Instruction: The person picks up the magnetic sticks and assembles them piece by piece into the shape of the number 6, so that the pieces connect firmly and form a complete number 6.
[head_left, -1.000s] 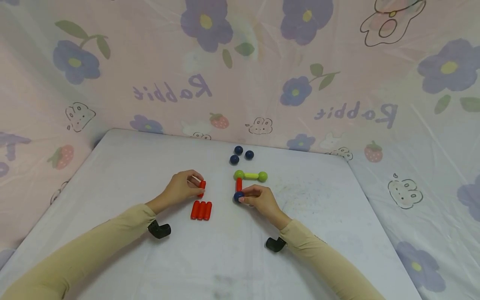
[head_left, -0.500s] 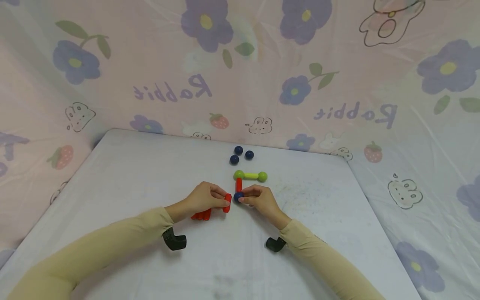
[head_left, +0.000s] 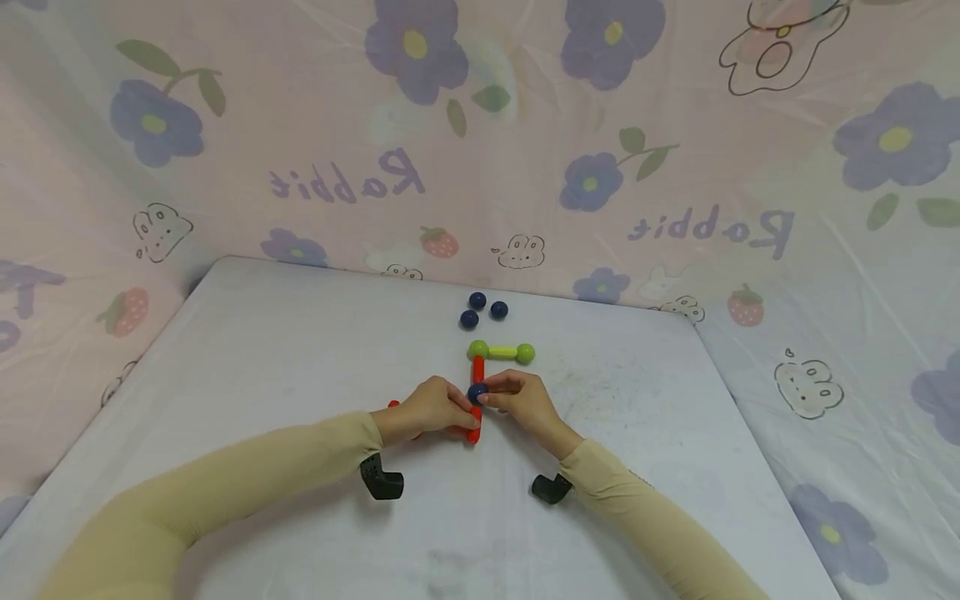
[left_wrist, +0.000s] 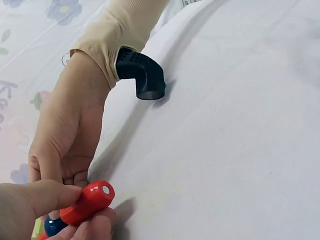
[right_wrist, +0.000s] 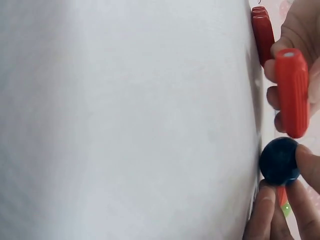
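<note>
My left hand (head_left: 435, 407) pinches a red ribbed rod (head_left: 474, 427), which has a small silvery disc in its end. In the right wrist view that rod (right_wrist: 292, 95) lines up with a dark blue ball (right_wrist: 279, 162); whether they touch is hard to tell. My right hand (head_left: 527, 402) holds the ball (head_left: 477, 394) between thumb and fingers. Beyond the ball, a second red rod (head_left: 478, 367) runs to a green ball (head_left: 477, 350). From there a yellow-green rod (head_left: 502, 352) reaches another green ball (head_left: 526, 353), forming a corner.
Three loose blue balls (head_left: 477, 301) sit near the table's back edge. Loose red rods (head_left: 393, 404) lie beneath my left hand, mostly hidden in the head view. Black elbow-shaped devices (head_left: 382, 483) hang from both wrists. Printed fabric (head_left: 480, 133) rises behind the white table (head_left: 315, 333).
My left hand has carried the red rod rightward and nearer to me, up to the blue ball's near side, covering the loose rods. The right hand has stayed in place on the ball.
</note>
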